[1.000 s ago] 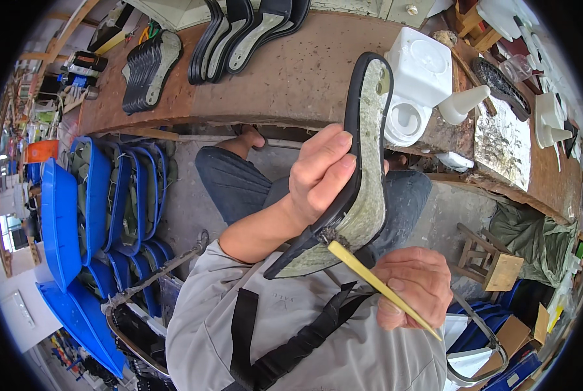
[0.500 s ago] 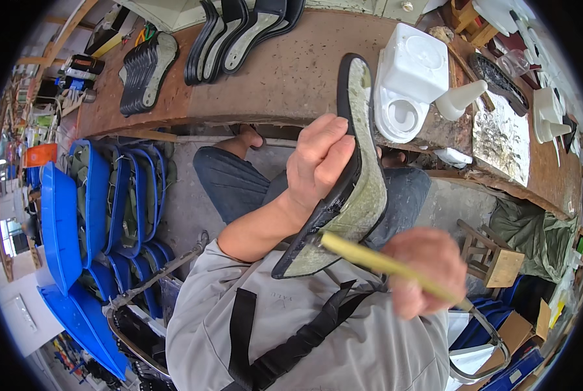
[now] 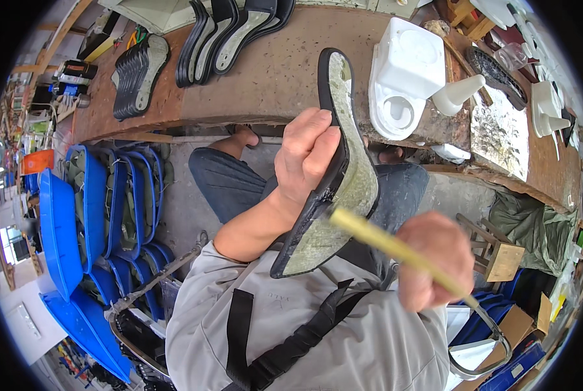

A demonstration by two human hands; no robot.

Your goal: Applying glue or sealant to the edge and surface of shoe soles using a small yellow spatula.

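L hand (image 3: pixel 307 156) grips black shoe sole (image 3: pixel 334 176) upright w/ greenish glued face showing, just below wooden bench (image 3: pixel 265 72) edge, while R hand (image 3: pixel 435 260), blurred, is closed round yellow brush handle (image 3: pixel 395 251) w/ tip touching sole's mid part.

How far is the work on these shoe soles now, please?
Seemingly done: soles lie in rows on the bench. In hand: the left hand holds a black sole, its inner face already coated yellowish; the right hand puts a yellow-handled brush to it. What is left cannot be told.
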